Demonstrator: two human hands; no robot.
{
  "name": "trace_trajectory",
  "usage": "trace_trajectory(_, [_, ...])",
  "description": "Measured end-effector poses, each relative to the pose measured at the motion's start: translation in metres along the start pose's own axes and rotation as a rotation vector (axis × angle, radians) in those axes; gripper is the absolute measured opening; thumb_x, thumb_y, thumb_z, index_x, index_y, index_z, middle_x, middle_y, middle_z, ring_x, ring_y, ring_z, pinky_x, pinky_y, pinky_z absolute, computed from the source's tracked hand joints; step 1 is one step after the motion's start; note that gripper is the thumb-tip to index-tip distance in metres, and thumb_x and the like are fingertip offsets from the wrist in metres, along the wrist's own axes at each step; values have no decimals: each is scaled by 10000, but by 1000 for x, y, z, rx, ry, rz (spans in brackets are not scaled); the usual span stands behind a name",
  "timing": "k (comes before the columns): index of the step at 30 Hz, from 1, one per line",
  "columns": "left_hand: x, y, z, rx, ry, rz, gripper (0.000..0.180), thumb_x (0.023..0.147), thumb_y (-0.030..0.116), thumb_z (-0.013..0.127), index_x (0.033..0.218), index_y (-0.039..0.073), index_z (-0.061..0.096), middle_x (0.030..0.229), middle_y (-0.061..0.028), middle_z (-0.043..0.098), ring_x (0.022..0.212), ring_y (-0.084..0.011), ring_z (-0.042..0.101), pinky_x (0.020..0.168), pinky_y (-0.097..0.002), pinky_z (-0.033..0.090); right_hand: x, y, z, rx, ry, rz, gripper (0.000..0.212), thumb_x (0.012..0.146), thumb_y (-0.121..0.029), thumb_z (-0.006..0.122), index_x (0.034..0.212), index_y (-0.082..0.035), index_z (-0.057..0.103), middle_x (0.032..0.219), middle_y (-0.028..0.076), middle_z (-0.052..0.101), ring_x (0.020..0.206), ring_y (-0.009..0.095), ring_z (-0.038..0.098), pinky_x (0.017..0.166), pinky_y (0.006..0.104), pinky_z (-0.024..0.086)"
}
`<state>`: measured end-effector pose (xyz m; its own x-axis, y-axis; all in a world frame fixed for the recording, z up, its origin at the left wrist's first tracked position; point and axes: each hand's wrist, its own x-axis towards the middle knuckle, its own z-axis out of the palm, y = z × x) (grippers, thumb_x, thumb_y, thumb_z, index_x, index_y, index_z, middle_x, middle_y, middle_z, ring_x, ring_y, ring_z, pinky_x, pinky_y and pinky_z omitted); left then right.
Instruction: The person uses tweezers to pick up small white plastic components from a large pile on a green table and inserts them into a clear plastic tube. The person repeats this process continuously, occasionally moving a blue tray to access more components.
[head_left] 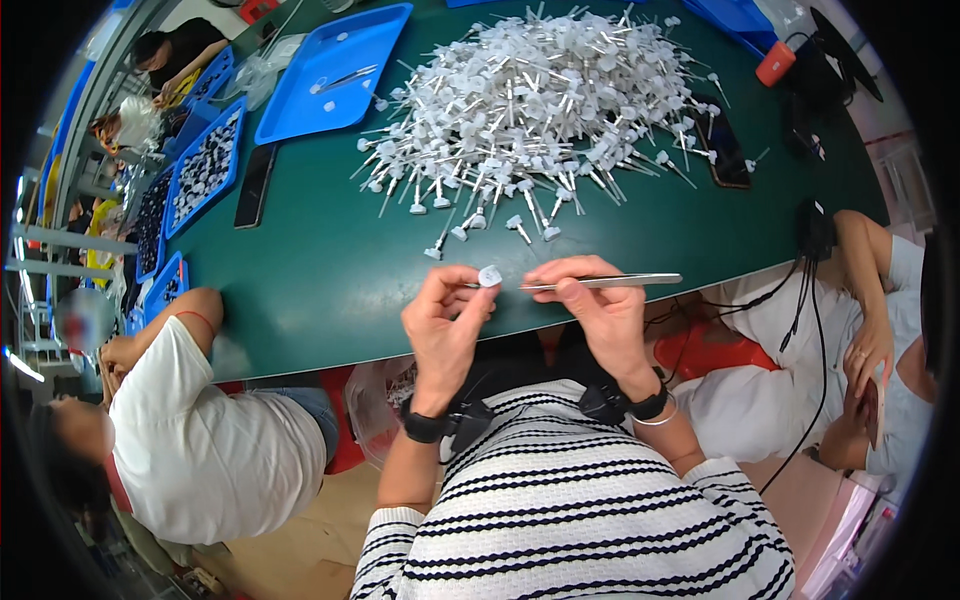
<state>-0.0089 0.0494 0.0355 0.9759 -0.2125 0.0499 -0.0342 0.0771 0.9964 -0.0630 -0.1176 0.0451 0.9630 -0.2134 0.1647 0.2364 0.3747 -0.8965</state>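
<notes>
My left hand (446, 322) pinches a small white plastic part (489, 275) between thumb and fingers, just above the table's near edge. Its shape looks roundish and flat from here. To the right, my right hand (603, 311) is closed around a pair of metal tweezers (645, 280), their tips pointing left toward the part with a small gap between. Whether the tips grip anything is too small to tell. Beyond both hands lies a large heap of white plastic pieces with thin metal shafts (540, 95). A few loose ones, such as a single shafted piece (518, 226), lie nearest my hands.
A blue tray (285, 120) at the back left holds another pair of tweezers and a few small white parts. Phones lie left (254, 188) and right (728, 150) on the green table (330, 270). People sit on both sides; black cables (815, 300) hang at the right edge.
</notes>
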Motion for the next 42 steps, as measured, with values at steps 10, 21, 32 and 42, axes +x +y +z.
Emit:
trace_trajectory(10, [0, -18, 29, -191, -140, -81, 213, 880, -17, 616, 1091, -48, 621, 995, -101, 660, 864, -133, 648, 756, -249, 541, -8, 17, -2, -104, 119, -127, 199, 950, -104, 554, 1056, 52, 615, 1023, 120, 657, 914, 181, 663, 801, 278, 553])
trace_trajectory(21, [10, -26, 15, -327, -255, -168, 255, 885, 36, 643, 1126, -33, 600, 1136, -130, 632, 963, -162, 640, 776, -254, 530, -6, 18, 0, -144, 141, -186, 176, 945, -80, 563, 1057, 43, 621, 1041, 109, 648, 905, 155, 636, 800, 265, 526])
trace_trajectory(32, [6, -29, 24, -395, -183, -151, 245, 837, -65, 654, 1065, -39, 567, 1167, -156, 603, 991, -170, 629, 854, -265, 523, -3, 23, 4, -266, 184, -219, 133, 930, -83, 594, 993, 20, 650, 990, 90, 653, 859, 126, 619, 738, 238, 501])
trace_trajectory(42, [6, -31, 28, -375, -187, -76, 227, 839, -100, 629, 1045, -52, 546, 1150, -170, 601, 1002, -176, 626, 895, -272, 521, -1, 25, 4, -295, 208, -212, 143, 930, -95, 596, 983, 19, 664, 946, 69, 662, 827, 118, 607, 720, 234, 493])
